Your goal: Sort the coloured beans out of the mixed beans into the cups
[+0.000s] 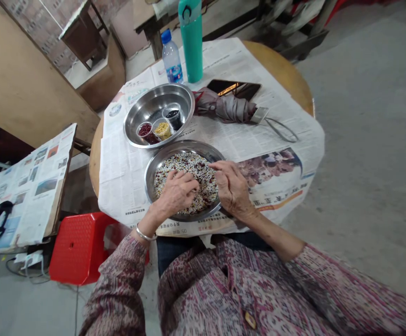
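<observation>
Left grip (176, 193) and right grip (232, 187) lie open on slippery grains (192, 173); I'd hold their bowl (203, 150) at its 12 o'clock rim.

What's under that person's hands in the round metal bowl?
The steel bowl holds pale grains mixed with dark and reddish beans. The left hand and right hand cover part of the mix, so whatever lies directly beneath them cannot be seen.

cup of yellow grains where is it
The cup of yellow grains stands inside the upper steel bowl in the head view, between the cup of red beans and the cup of black beans, beyond the bowl of mixed grains.
</observation>
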### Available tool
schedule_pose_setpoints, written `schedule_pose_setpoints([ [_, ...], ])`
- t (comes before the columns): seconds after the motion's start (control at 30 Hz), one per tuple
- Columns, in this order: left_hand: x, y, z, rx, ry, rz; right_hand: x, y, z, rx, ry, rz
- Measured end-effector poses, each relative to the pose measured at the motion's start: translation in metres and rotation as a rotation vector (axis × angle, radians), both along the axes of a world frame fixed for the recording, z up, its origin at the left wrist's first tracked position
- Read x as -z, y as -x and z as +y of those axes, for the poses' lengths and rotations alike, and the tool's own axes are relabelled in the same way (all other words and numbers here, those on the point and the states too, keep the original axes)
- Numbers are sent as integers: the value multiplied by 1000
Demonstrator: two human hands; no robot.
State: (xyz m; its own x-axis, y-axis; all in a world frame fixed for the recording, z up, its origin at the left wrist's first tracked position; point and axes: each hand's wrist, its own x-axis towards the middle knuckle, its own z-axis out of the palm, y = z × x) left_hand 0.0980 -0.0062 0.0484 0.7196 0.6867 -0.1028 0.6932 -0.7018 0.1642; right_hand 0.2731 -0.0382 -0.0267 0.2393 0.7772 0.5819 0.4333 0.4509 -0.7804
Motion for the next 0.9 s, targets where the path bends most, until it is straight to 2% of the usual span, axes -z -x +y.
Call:
schedule_pose_setpoints([
  [0.1,-3,25,0,-196,-64,-27,0,1,0,0,6,11],
  [0.2,-3,38,0,-382,-119,-66,0,1,0,2,-2,4],
  [0.3,-4,37,-4,-455,-102,-75,0,1,0,7,-16,-4],
  [0.43,-2,23,-13,-411,24,-61,0,0,0,7,-3,-11],
  [0.6,12,0,-14,-232,133,-148,0,0,0,9,7,-6],
  [0.77,18,-29,6,-98,76,-131,-1,1,0,15,0,-11],
  [0.9,12,-38,30,-94,-69,-70,-3,1,0,14,-12,0],
])
